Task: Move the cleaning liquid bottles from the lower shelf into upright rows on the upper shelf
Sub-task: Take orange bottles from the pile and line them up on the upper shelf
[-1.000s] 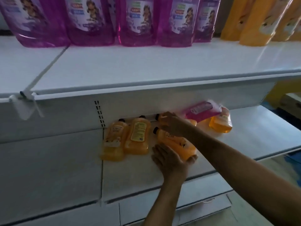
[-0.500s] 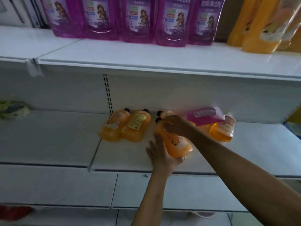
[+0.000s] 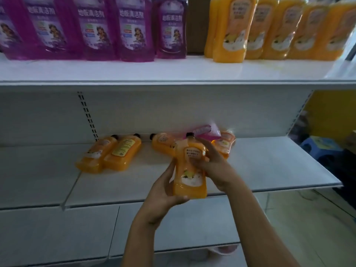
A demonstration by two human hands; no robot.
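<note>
Nearest the camera, above the front edge of the white metal lower shelf (image 3: pixel 269 170), the left hand (image 3: pixel 163 191) cups the base of an orange plastic cleaning-liquid bottle with a black cap (image 3: pixel 189 170) while the right hand (image 3: pixel 211 162) wraps its neck, both in a firm grip that holds it upright. Behind it, more orange bottles (image 3: pixel 109 153) and a pink one (image 3: pixel 206 131) lie flat on that shelf. To do this well, I judge it should rise cap-up and settle beside the standing orange row (image 3: pixel 269 29) on the white upper shelf (image 3: pixel 173 71), away from the purple bottles (image 3: pixel 92 27).
</note>
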